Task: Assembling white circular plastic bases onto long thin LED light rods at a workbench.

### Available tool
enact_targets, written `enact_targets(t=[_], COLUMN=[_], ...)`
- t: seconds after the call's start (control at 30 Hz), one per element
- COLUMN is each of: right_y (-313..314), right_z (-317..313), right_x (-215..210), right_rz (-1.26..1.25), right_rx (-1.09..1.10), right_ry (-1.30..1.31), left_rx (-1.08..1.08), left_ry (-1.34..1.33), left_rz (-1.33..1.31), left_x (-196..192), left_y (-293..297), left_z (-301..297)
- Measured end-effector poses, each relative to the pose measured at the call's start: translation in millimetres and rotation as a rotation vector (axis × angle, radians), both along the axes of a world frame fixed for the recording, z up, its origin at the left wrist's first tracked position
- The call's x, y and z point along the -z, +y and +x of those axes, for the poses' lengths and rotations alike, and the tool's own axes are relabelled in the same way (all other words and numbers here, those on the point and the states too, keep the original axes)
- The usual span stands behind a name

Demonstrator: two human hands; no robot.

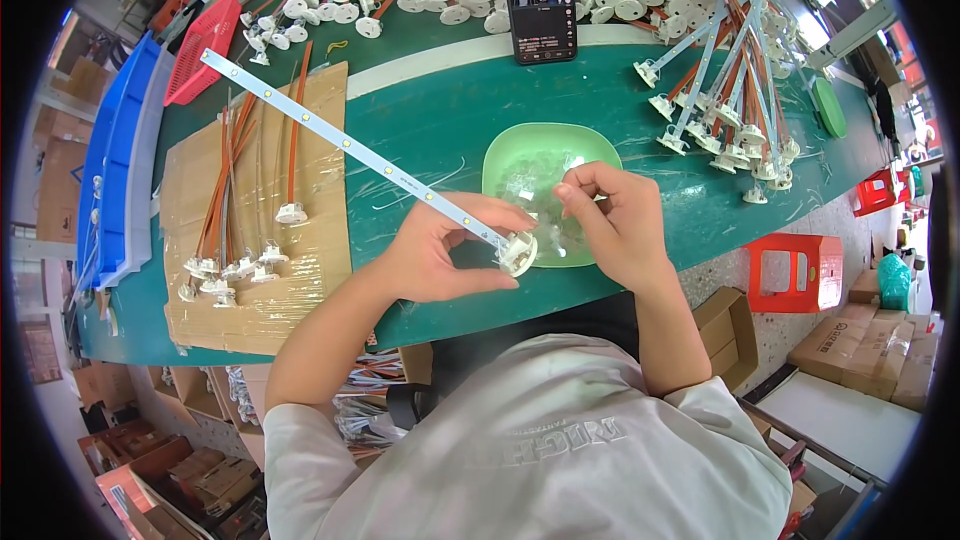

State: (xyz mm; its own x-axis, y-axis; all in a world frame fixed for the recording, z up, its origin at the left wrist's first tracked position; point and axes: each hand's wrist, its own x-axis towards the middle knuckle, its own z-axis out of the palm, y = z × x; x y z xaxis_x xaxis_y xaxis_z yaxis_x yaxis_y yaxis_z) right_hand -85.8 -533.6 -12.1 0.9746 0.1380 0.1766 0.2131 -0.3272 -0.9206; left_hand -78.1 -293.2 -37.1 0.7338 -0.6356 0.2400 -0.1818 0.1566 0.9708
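My left hand [440, 250] grips the near end of a long white LED strip [345, 145], which slants up and left over the green table. A round white plastic cap [518, 252] sits on that end, pinched by my thumb and fingers. My right hand [610, 220] hovers over a light green bowl [590, 148] with its fingertips pinched together above small clear parts; what they hold is too small to tell.
A cardboard sheet [320, 270] at the left carries finished strips with orange wires and white caps [230, 265]. More such strips are heaped at the back right [730, 90]. A phone [538, 0] stands behind the bowl. Red basket [200, 45] and blue bins [115, 160] lie left.
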Motion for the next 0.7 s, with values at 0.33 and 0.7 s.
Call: enact_targets(t=[0.33, 0.7], right_y=[6.2, 7.7], right_z=[-1.4, 0.1], right_x=[-1.5, 2.5], right_rz=[0.084, 0.084], right_rx=[-0.006, 0.098], right_ry=[0.112, -0.098], left_rx=[-0.011, -0.026], left_ry=[-0.116, -0.042], left_rz=[0.037, 0.038], left_x=[-1.2, -2.5], left_y=[-1.1, -0.8], left_z=[1.6, -1.7])
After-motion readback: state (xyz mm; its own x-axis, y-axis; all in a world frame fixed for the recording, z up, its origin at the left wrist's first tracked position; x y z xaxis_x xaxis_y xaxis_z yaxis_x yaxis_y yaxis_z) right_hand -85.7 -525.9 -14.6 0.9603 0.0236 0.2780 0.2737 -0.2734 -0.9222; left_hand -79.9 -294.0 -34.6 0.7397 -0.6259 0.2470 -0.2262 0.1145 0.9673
